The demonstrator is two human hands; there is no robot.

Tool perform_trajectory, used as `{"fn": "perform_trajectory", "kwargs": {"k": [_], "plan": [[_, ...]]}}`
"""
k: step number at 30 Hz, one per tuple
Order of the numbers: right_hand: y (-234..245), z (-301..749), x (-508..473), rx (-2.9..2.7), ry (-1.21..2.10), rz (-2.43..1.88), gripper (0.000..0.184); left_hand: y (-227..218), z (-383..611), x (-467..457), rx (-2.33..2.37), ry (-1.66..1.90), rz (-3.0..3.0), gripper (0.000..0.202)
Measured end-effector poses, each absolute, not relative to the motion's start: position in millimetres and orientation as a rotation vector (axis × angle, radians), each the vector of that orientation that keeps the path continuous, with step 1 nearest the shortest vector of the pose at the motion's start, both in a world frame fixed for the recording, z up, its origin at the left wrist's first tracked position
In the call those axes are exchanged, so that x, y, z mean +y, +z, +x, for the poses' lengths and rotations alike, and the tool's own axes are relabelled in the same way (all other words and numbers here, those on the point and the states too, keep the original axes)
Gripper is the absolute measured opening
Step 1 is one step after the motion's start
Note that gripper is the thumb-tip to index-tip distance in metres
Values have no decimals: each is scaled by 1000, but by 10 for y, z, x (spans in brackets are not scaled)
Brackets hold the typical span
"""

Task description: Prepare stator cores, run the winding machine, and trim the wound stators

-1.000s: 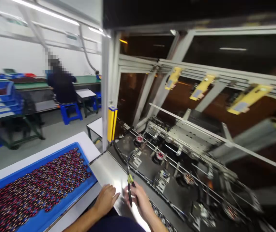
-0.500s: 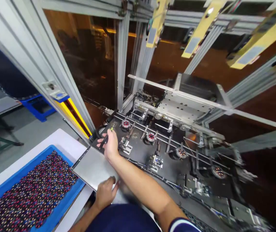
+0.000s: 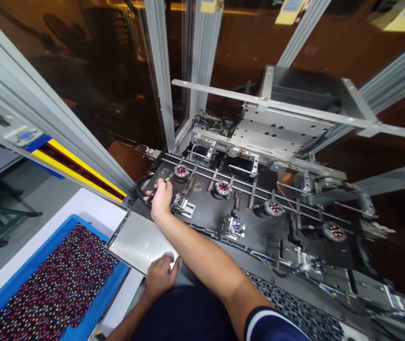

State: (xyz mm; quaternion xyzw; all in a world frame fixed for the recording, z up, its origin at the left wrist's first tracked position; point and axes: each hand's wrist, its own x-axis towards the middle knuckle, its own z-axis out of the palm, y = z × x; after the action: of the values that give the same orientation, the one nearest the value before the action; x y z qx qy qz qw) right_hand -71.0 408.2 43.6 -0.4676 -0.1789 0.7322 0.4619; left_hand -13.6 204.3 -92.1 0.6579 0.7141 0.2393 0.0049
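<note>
My right hand [image 3: 161, 199] is closed around a slim black tool with a yellow-green tip [image 3: 167, 179]; its exact kind is not clear. The tip points toward the leftmost round part, a ring with red and dark segments [image 3: 181, 171], sitting on the machine bed, and stays apart from it. My left hand [image 3: 160, 277] lies at the near edge of a flat metal plate [image 3: 138, 241], fingers loosely bent and thumb apart, with nothing visible in it. Beside the plate, a blue tray [image 3: 68, 223] is full of small dark round parts with red, blue and pale dots.
Further round parts [image 3: 223, 188] sit along two rails. Small metal clamps [image 3: 184, 206] stand before them. A long metal bar [image 3: 224, 94] crosses above the bed. A yellow-edged strip [image 3: 82, 166] is on the left frame post. Many dark rings [image 3: 287, 308] lie near my right arm.
The view has tilted down and come closer to the bed. My right hand still holds the tool, its tip now nearer the leftmost round part. My left hand stays by the plate.
</note>
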Motion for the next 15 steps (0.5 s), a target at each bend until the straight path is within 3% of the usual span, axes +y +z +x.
{"fn": "perform_trajectory", "kwargs": {"k": [15], "plan": [[433,-684,4131,-436,1782,-1193,15,-911,-140,2040,2234,738,2043,28]]}}
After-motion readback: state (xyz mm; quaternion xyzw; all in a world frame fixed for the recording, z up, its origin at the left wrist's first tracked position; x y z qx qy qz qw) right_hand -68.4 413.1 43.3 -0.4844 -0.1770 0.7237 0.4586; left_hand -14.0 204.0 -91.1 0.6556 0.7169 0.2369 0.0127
